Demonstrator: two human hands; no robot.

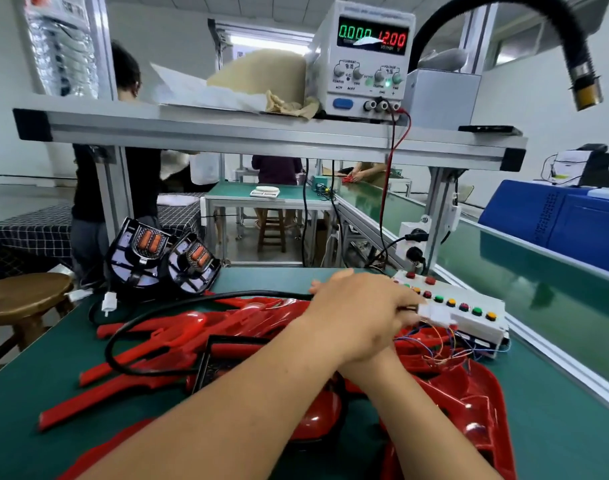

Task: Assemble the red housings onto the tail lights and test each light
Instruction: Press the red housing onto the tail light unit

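Several red housings (178, 344) lie piled on the green bench, and one more housing (469, 407) lies at the lower right. Two black tail lights (142, 258) (194, 263) lean upright at the back left. My left hand (360, 313) reaches across the pile to the right. Its fingertips pinch a white connector (434, 311) at the front of the white test box (476, 325), which has rows of coloured buttons. My right forearm (420, 414) runs under the left wrist and the right hand is hidden there. A black cable (123, 344) loops over the housings toward my hands.
The power supply (365, 60) on the overhead shelf (226, 128) reads 0.000 and 12.00. Red and black leads drop from it behind the test box. A wooden stool (22, 299) stands at the left, a green conveyor (538, 271) runs along the right, and people work beyond.
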